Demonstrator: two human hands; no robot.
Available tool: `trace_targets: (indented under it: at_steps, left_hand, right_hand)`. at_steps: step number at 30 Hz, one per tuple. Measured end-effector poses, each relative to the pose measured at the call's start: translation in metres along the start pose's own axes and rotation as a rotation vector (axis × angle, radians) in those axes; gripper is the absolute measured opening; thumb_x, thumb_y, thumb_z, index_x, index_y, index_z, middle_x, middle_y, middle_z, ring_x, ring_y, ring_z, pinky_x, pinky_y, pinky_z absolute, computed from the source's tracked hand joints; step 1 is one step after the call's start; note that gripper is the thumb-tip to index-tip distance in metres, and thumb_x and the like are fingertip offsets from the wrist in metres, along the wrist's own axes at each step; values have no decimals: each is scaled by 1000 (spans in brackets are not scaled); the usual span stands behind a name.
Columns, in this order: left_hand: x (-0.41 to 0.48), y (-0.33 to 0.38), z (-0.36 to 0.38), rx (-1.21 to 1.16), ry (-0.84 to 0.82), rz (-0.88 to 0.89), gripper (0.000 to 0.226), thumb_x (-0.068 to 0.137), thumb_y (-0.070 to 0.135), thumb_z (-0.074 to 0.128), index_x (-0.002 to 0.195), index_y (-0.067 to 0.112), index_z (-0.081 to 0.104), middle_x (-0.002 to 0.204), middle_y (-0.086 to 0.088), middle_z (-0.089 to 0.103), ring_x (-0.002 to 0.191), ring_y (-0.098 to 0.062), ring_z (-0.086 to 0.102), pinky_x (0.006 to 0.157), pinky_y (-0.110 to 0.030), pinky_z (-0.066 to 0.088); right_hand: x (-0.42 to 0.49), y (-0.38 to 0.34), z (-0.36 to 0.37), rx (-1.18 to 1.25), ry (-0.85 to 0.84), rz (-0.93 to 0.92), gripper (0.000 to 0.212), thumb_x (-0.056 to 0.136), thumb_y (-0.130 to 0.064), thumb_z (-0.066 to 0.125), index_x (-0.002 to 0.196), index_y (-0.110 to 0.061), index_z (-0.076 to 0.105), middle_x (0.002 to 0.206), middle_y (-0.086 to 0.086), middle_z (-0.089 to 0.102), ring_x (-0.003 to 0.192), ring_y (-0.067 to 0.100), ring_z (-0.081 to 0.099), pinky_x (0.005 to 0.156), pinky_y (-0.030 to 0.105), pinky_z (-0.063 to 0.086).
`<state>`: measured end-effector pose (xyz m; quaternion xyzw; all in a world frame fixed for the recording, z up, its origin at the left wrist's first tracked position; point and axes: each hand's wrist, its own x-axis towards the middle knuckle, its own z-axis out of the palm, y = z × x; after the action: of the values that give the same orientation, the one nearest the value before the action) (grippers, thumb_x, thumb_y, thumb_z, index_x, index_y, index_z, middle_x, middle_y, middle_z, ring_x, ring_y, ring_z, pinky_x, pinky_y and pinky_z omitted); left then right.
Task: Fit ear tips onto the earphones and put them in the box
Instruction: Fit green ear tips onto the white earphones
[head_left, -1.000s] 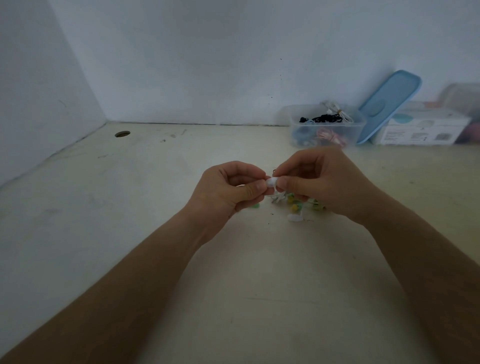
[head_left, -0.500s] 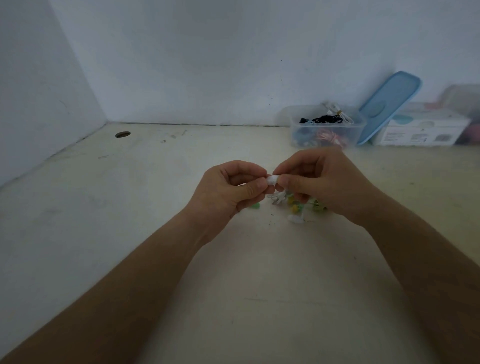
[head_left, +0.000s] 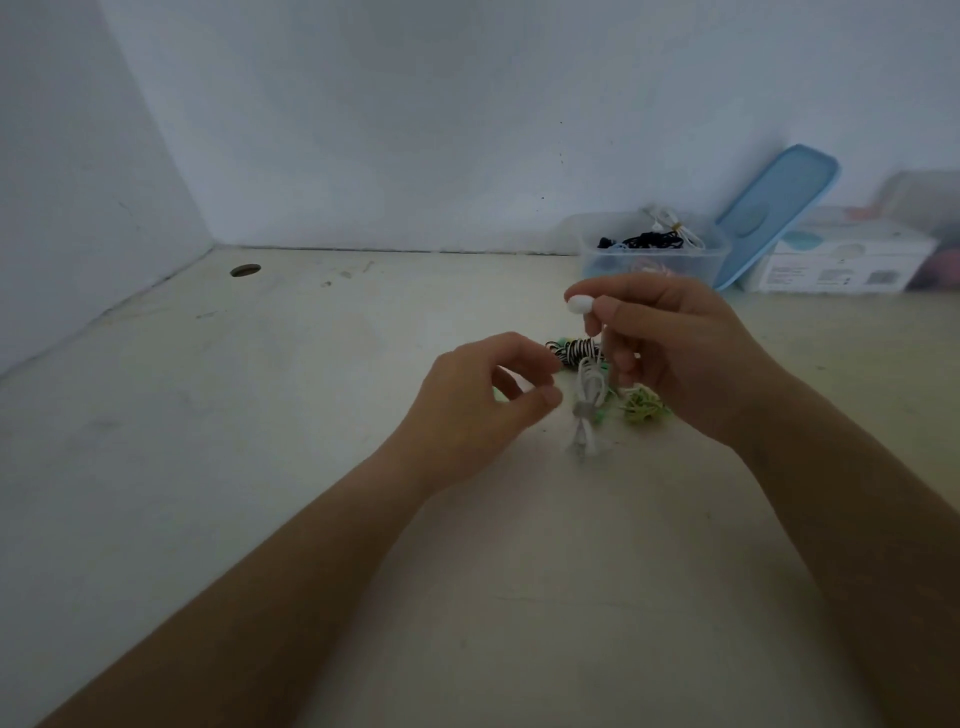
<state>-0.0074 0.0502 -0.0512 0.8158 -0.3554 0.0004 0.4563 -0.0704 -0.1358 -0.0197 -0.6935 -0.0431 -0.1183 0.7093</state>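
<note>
White earphone (head_left: 578, 304), tip apparently fitted, sits pinched in our right hand (head_left: 675, 358) near the box (head_left: 696, 262); our left hand (head_left: 483, 410) curls loosely, empty. Next: box it.

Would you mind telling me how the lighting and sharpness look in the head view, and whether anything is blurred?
Head view: dim, flat light, no glare; the white earbud in the right hand reads clearly, the hanging cable is slightly motion-blurred; the white carton at the far right edge is smeared.
</note>
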Motion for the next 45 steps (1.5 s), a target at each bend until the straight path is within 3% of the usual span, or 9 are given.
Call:
trace_targets:
  at_steps: [4,8,12,19,26,30,34,40,45]
  left_hand:
    - [-1,3,11,115,-60,62,29,81,44,74,107,35,64,99,14,66,84,-7,60,72,-20,50]
    - [0,10,15,-9,-67,43,16,91,29,67,107,26,69,96,13,71,82,-6,63,71,-14,49]
    - [0,13,14,-255,-156,-42,21,91,22,69,111,25,64,100,6,73,85,-6,68,67,-17,50]
    - [0,17,10,-435,-77,-139,23,89,10,70,110,12,63,96,-14,72,84,-29,73,69,-45,62]
    - [9,34,-11,-548,32,-208,20,86,3,72,104,5,65,97,-24,72,86,-33,74,74,-45,62]
    - [21,47,-16,-561,-12,-214,17,87,5,71,103,5,65,102,-23,71,87,-32,74,77,-46,61]
    - [39,66,-11,-543,-11,-200,14,87,-1,65,99,6,68,85,-12,67,76,-23,71,73,-42,62]
    - [65,89,3,-588,-90,-213,16,86,-2,65,101,3,68,82,-9,66,72,-19,70,64,-31,58]
    - [93,93,8,-612,-98,-211,20,86,-1,68,105,2,66,91,-15,67,77,-22,71,67,-33,60]
  right_hand:
    - [-1,-2,0,118,-32,12,18,80,-20,67,95,-15,76,75,-2,62,55,12,46,46,22,41]
    - [-2,-3,4,222,-67,43,18,83,-16,61,98,-12,72,77,-1,59,54,10,47,45,21,42]
    - [-1,-1,7,326,-84,62,18,87,-16,59,102,-12,67,79,-2,56,57,9,47,51,22,45]
    - [-6,1,18,454,-2,41,11,88,-13,62,96,-11,68,79,2,60,60,13,56,55,27,52]
    - [-4,-7,7,308,289,102,19,91,-3,63,108,-11,59,83,5,68,62,16,59,51,25,51]
    - [0,-8,5,132,323,235,24,89,-1,61,111,-12,60,88,10,70,65,20,66,54,29,54]
    - [-2,-13,5,46,303,339,31,91,-3,54,117,-17,66,96,15,71,77,24,69,61,33,56]
    - [-4,-30,-16,325,220,491,23,94,-15,53,109,-8,70,103,17,72,80,29,72,62,35,59]
    - [11,-38,-46,457,204,399,25,96,-6,51,116,-1,63,90,15,66,67,18,62,56,25,55]
